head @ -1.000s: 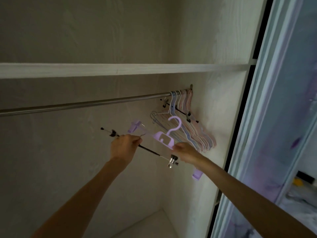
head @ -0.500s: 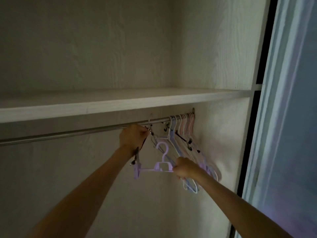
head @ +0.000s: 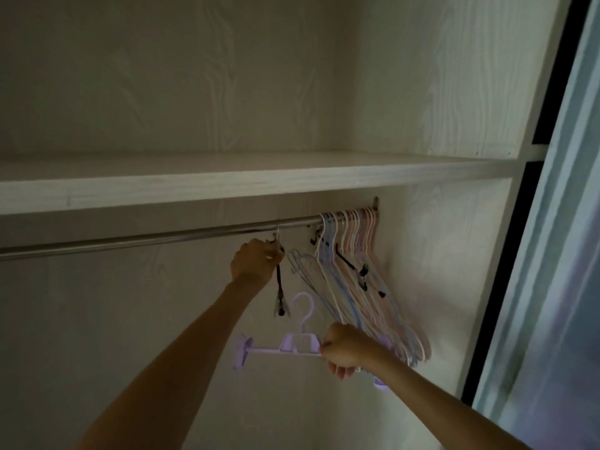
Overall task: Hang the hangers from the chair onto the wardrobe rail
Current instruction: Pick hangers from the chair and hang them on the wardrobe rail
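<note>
Overhead, the rail [head: 156, 239] already carries a bunch of hangers [head: 352, 271] at its right end. The left hand [head: 255, 262] pinches a black clip hanger [head: 279, 280] whose hook sits on the rail — nearly hung. The right hand [head: 344, 352] grips a purple hanger [head: 285, 344] well below the rail, not yet hung. The chair is out of view.

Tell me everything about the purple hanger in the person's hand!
The purple hanger looks like pale lilac plastic. It has a curved hook on top, a small boxy middle piece and a thin straight bar with a clip at its left end; another lilac clip peeks out below the wrist on the right. It is held level, hook up, below the wardrobe rail and not on it yet. The right hand grips the bar just right of the middle piece. Nothing else touches it.
</note>
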A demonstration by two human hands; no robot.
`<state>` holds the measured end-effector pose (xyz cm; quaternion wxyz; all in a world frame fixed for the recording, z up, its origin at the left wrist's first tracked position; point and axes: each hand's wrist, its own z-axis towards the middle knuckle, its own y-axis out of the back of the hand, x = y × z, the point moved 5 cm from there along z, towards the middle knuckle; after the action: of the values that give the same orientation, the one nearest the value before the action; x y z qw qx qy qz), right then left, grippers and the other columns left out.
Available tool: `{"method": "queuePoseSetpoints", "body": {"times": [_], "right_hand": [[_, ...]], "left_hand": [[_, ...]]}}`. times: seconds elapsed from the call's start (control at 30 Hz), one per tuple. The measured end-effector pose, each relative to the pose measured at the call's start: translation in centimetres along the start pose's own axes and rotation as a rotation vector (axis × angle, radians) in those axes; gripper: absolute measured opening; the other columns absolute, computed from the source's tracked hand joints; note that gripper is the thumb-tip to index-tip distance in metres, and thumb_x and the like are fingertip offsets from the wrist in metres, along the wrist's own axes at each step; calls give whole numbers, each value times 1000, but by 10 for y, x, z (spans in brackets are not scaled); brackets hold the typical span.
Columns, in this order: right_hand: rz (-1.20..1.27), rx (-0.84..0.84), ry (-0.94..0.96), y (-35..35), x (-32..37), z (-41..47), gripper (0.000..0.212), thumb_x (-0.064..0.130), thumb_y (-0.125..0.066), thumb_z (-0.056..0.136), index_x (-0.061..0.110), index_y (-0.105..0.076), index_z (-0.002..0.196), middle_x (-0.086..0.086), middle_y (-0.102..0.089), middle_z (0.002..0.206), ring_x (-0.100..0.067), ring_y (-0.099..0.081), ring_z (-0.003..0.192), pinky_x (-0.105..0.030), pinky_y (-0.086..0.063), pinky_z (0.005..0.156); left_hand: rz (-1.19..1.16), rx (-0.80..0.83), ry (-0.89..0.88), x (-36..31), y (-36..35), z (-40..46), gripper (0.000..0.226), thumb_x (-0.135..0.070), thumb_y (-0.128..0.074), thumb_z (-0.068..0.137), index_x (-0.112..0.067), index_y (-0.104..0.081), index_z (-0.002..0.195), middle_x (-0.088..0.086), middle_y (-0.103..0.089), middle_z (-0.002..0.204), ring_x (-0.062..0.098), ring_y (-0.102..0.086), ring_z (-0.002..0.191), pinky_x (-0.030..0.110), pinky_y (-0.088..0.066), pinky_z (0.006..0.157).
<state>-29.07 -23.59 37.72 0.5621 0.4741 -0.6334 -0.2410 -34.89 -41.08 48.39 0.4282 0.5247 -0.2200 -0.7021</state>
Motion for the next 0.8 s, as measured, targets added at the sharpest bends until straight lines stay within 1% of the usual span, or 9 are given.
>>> {"method": "queuePoseSetpoints", "body": {"times": [0.07, 0.13, 0.17, 0.23, 0.33, 0.43, 0.53, 0.7, 0.8], "right_hand": [[-46, -9, 29, 1, 1, 2, 20, 19, -44, 92, 10, -58, 80, 1, -60, 58, -9, -58, 47, -22, -52, 55], [-68, -2, 38, 1, 1, 5, 20, 19, -44, 91, 10, -59, 79, 0, -61, 59, -10, -58, 48, -23, -53, 57], [-69, 8, 39, 3, 2, 6, 21, 19, -45, 91, 9, -60, 81, 0, -62, 60, -9, -58, 47, -22, -52, 57], [-67, 28, 46, 4, 4, 6, 24, 20, -45, 91, 4, -62, 87, 1, -60, 58, -4, -55, 43, -21, -50, 55], [-38, 21, 77, 7, 8, 7, 28, 23, -45, 94, 1, -63, 93, 3, -58, 57, 0, -52, 39, -19, -48, 55], [2, 38, 79, 9, 6, 9, 24, 23, -44, 94, 8, -62, 88, 0, -61, 66, -5, -55, 48, -19, -47, 55], [42, 68, 55, 8, -1, 12, 27, 23, -45, 94, 12, -57, 73, 4, -60, 62, -5, -55, 47, -19, -46, 54], [48, 59, 47, 7, -10, 14, 24, 22, -44, 94, 10, -59, 79, 4, -59, 60, -2, -53, 40, -17, -45, 51], [33, 69, 51, 5, -13, 13, 31, 23, -45, 93, 15, -55, 66, 5, -59, 59, -4, -54, 44, -18, -45, 51]], "left_hand": [[142, -45, -46, -3, 12, -6, 36, -47, -58, 87, -19, -70, 105, 4, -67, 116, 22, -62, 106, 30, -47, 87], [289, -202, -204, -18, 36, -12, 32, -46, -55, 89, -21, -72, 94, 3, -71, 103, 20, -66, 91, 28, -49, 76], [291, -264, -303, -26, 47, -12, 30, -44, -54, 89, -22, -70, 100, 2, -71, 106, 19, -66, 93, 26, -48, 75], [333, -206, -458, -38, 55, -2, 47, -43, -56, 89, -21, -53, 130, 2, -58, 132, 20, -55, 118, 28, -43, 93], [430, 29, -407, -42, 44, 23, 56, -45, -52, 91, -22, -41, 140, 3, -52, 138, 22, -49, 125, 29, -37, 101], [414, 32, -447, -58, 36, 35, 40, -45, -57, 88, -25, -60, 123, 1, -66, 117, 22, -60, 108, 28, -44, 82], [409, 7, -493, -81, 28, 39, 35, -47, -61, 85, -21, -69, 107, 1, -70, 102, 18, -63, 95, 21, -35, 67], [581, 26, -408, -110, -4, 45, 46, -43, -64, 84, -15, -59, 121, 7, -64, 115, 26, -60, 107, 34, -45, 85], [555, 104, -353, -108, -10, 47, 52, -32, -64, 86, -15, -49, 133, 9, -59, 126, 28, -56, 115, 36, -45, 91]]}}
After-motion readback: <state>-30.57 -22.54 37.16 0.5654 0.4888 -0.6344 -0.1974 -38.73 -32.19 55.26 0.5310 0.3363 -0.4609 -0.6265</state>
